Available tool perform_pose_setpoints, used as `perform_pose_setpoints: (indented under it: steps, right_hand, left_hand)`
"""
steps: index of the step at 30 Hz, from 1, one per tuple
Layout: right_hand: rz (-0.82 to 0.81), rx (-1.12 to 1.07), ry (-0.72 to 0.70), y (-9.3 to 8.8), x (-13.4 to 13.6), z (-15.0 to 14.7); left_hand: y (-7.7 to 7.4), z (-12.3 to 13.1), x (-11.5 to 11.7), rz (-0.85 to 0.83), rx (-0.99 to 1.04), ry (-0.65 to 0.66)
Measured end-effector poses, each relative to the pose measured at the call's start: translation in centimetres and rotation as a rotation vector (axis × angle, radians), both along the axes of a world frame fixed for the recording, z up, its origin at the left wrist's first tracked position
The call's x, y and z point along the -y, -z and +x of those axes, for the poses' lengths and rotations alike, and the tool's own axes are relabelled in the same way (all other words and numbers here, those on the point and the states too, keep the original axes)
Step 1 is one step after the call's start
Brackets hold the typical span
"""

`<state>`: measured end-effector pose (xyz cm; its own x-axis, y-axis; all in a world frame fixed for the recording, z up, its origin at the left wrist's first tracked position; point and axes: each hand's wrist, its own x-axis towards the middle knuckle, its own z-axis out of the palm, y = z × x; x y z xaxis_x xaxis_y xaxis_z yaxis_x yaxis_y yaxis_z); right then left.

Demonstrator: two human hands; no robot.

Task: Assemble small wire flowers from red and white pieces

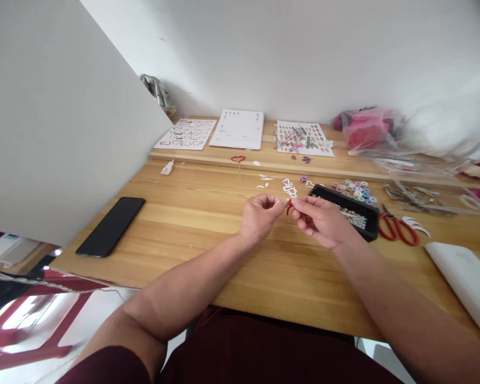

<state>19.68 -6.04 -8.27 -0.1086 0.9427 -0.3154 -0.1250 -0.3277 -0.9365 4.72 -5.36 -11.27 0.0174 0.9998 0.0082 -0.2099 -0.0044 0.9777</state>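
Observation:
My left hand (261, 216) and my right hand (320, 217) meet over the middle of the table, fingers pinched. Between the fingertips is a small red curved piece (290, 207); its exact kind is too small to make out. Both hands appear to grip it, the right from its far side. Just beyond them lie white cut-out shapes (289, 188). Beside my right hand stands a black tray (370, 230) with small beads inside, partly hidden by that hand. A red heart-like outline on a thin stem (238, 158) rests on the ledge farther back.
Red-handled scissors (398, 226), spools of thread (356, 188) and a white power bank-like block (464, 282) lie to the right. A black phone (111, 226) and a glue bottle (167, 167) are on the left. Patterned sheets (237, 129) lie along the back ledge.

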Motion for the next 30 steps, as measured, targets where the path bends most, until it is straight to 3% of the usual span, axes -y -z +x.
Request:
perform_pose_setpoints:
  steps: [17,25,30]
  right_hand:
    - [-0.021,0.105,-0.034,-0.42,0.38,-0.39]
    - [0.267,0.472,0.031,-0.73,0.79,-0.68]
    - [0.333,0.465,0.025,-0.75,0.79,-0.44]
  left_hand:
    - [0.16,0.22,0.35,0.07,-0.08,-0.048]
    - [0.77,0.65,0.24,0.01,0.041,0.015]
    - [0.42,0.52,0.2,0.035,0.057,-0.026]
